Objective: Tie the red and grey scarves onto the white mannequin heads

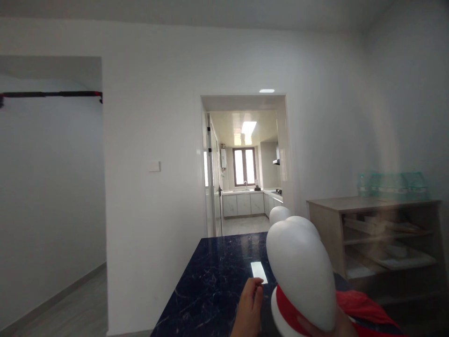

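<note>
White form (pixel 301 271) with a red band (pixel 288 309) looms nearest, hiding part of the worktop (pixel 206 271). The right hand (pixel 343 323) has its fingers wrapped round the form's low side, partly out of frame; the left hand (pixel 249 302), half open and seemingly empty, is just beside it. Steady handling probably wants both palms supporting it, clear of the red cloth (pixel 365 309).

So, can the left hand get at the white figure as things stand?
Probably yes: the left hand is just beside the white figure, with nothing visible blocking the gap, though one view leaves depth uncertain.
</note>
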Available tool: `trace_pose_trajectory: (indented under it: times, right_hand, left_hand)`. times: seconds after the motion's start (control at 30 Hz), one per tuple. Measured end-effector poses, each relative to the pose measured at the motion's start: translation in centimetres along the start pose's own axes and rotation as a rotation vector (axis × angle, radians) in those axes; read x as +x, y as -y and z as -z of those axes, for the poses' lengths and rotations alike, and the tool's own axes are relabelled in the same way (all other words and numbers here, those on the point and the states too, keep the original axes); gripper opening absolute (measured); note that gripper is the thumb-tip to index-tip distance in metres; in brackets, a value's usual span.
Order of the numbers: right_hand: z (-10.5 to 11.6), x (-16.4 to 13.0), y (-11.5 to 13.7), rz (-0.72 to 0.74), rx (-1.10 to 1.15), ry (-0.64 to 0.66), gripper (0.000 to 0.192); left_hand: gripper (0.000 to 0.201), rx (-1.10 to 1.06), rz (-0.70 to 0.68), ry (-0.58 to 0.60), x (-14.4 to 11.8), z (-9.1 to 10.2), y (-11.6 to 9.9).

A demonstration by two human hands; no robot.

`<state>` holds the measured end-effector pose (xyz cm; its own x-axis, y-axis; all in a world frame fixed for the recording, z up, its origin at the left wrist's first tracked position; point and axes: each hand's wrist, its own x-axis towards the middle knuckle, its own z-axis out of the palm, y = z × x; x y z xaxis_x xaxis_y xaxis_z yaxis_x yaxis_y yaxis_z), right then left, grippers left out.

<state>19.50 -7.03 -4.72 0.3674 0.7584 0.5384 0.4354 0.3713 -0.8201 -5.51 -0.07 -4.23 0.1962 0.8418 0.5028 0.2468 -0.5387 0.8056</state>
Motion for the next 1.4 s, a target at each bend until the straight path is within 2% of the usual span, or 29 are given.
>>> trace_pose_trajectory:
  times: [0.17, 0.27, 0.43, 0.6, 0.73, 0.93, 1.03, 1.1, 1.23, 1.3, 1.4]
  right_hand:
    - [-7.0, 4.0, 1.4, 0.121, -0.004, 0.003, 0.076]
    - [-11.5, 6.3, 2.3, 0.14, 0.077, 0.034, 0.082]
    - [-17.6, 8.4, 2.7, 0.125, 0.132, 0.064, 0.083]
    - [-21.4, 6.9, 1.4, 0.109, 0.139, 0.108, 0.084]
    - [-21.5, 5.4, 0.1, 0.069, 0.155, 0.277, 0.069]
    - [-18.6, 5.3, -0.9, 0.048, 0.13, 0.457, 0.061]
    - [-17.8, 5.1, -1.8, -0.01, 0.149, 0.469, 0.066]
    - [-17.7, 4.8, -2.5, -0.052, 0.159, 0.452, 0.06]
    - [-17.8, 4.5, -3.3, 0.023, 0.061, 0.413, 0.034]
    - [-17.8, 4.5, -3.2, 0.053, 0.006, 0.399, 0.03]
    - [-17.6, 4.5, -2.6, 0.056, -0.056, 0.372, 0.029]
  left_hand:
    - [0.048, -0.03, 0.023, -0.375, 0.9, 1.2, 1.1]
    - [0.051, 0.01, 0.031, -0.498, 1.4, 2.0, 2.4]
    - [0.058, 0.074, 0.037, -0.525, 2.5, 2.8, 5.4]
    - [0.064, -0.024, 0.137, -0.454, 3.6, 2.6, 7.9]
    - [0.066, -0.068, 0.195, -0.417, 3.9, 2.1, 7.3]
    - [0.078, -0.151, 0.202, -0.443, 4.0, 1.9, 6.0]
    - [0.087, -0.19, 0.204, -0.405, 3.8, 2.0, 6.5]
    - [0.092, -0.212, 0.213, -0.387, 3.7, 1.9, 6.8]
    - [0.096, -0.279, 0.168, -0.322, 3.1, 1.7, 6.9]
    - [0.098, -0.308, 0.136, -0.292, 2.8, 1.6, 6.8]
    - [0.102, -0.334, 0.16, -0.276, 2.7, 1.7, 6.8]
